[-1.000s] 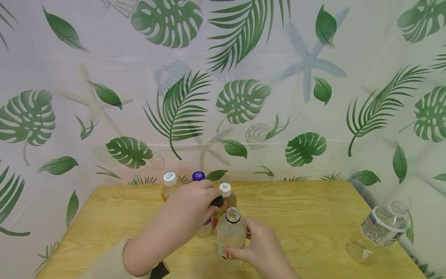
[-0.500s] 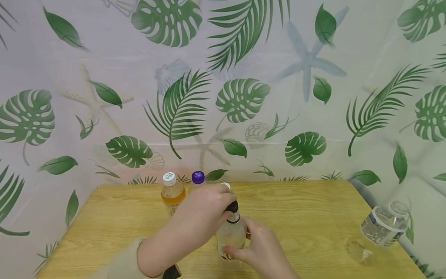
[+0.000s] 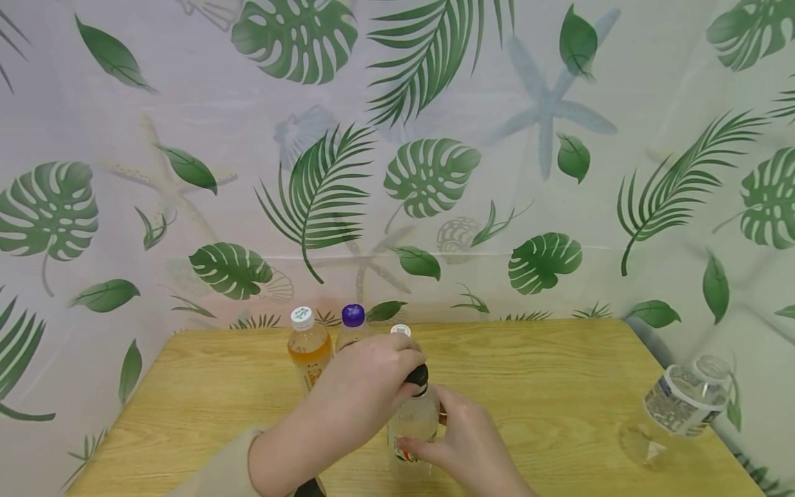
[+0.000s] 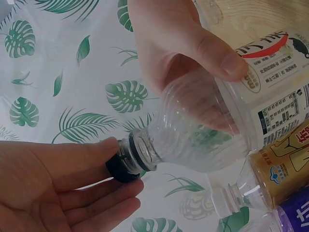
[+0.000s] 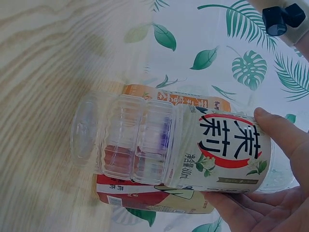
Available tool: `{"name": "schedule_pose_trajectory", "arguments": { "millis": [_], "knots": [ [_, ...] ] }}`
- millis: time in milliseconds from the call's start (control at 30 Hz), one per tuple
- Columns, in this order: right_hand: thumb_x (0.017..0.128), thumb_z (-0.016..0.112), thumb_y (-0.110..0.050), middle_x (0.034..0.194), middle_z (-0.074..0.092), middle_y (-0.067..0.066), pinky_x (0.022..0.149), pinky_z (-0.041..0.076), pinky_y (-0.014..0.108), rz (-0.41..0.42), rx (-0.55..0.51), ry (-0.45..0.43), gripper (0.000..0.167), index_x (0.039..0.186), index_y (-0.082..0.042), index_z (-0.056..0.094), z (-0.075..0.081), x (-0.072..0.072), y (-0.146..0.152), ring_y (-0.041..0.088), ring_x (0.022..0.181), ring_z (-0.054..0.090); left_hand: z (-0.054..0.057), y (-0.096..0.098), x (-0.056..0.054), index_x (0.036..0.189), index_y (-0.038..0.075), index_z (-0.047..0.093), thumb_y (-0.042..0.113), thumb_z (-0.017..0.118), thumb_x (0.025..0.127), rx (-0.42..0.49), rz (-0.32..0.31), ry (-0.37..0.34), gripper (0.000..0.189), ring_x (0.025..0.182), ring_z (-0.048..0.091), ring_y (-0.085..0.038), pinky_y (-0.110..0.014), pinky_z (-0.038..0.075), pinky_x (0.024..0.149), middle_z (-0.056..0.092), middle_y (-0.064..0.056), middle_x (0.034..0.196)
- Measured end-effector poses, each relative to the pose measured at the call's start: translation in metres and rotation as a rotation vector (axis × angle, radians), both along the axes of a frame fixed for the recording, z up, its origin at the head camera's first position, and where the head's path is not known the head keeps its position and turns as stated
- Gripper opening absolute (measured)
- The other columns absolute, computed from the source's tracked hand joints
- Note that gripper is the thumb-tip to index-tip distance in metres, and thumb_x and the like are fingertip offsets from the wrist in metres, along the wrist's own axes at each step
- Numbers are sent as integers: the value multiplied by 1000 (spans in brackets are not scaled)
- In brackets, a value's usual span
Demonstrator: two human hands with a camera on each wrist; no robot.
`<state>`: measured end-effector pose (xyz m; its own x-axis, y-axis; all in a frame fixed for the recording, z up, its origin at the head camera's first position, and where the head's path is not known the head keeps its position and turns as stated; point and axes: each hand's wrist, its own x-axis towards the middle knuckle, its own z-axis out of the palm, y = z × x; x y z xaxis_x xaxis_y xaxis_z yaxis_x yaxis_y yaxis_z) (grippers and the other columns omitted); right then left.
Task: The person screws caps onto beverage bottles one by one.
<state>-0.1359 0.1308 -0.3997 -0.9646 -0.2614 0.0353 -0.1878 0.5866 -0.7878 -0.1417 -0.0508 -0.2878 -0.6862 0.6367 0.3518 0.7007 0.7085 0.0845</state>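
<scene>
The empty clear plastic bottle (image 3: pixel 415 417) stands on the table in front of me, its white label (image 5: pixel 227 150) marked with a red ring and flowers. My right hand (image 3: pixel 466 435) grips it round the label from the right side. With thumb and fingers my left hand (image 3: pixel 363 373) pinches a black bottle cap (image 4: pixel 121 166) at the bottle's mouth. In the left wrist view the clear threaded neck (image 4: pixel 142 150) shows beside the cap. From the head view, my left hand and forearm hide parts of the bottles behind.
Behind my left arm stand an orange-drink bottle (image 3: pixel 309 348) with a white cap, a purple-capped bottle (image 3: pixel 353 316) and another white-capped bottle (image 3: pixel 400 330). A clear, labelled plastic container (image 3: pixel 683 404) is at the right edge of the wooden table (image 3: pixel 559 386). A leaf-patterned sheet (image 3: pixel 472 290) hangs behind.
My left hand has moved right with the black cap, from beside the bottle onto its mouth, then shifted slightly there. The right hand keeps its grip on the bottle.
</scene>
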Motion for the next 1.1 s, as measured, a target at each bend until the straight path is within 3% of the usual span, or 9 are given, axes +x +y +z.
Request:
{"name": "schedule_pose_trajectory", "arguments": {
  "millis": [533,733,900,1100],
  "knots": [
    [76,98,-37,115,77,-1,87,66,43,-12,-4,12,63,127,-13,70,0,0,1,19,104,74,-1,0,-1,106,12,79,23,95,80,10,10,14,33,90,74,-14,-29,62,76,75,2,100],
    [78,96,-40,126,76,4,87,66,42,-8,14,7,63,128,-12,70,1,0,0,25,112,73,-2,0,-2,98,11,77,35,95,80,97,49,-5,36,72,60,-7,-18,50,61,69,4,87],
    [78,96,-40,129,75,5,88,66,44,-13,15,-3,64,128,-10,70,2,-1,0,26,113,73,-4,0,-6,90,13,75,43,94,79,135,86,13,37,67,55,-5,-17,44,56,66,6,80],
    [77,97,-38,125,76,5,88,66,46,-11,5,-14,65,129,-10,69,2,0,0,24,109,74,-6,-1,-11,88,14,75,35,96,78,162,86,-62,32,70,58,-5,-17,47,60,68,5,79]
  ]
}}
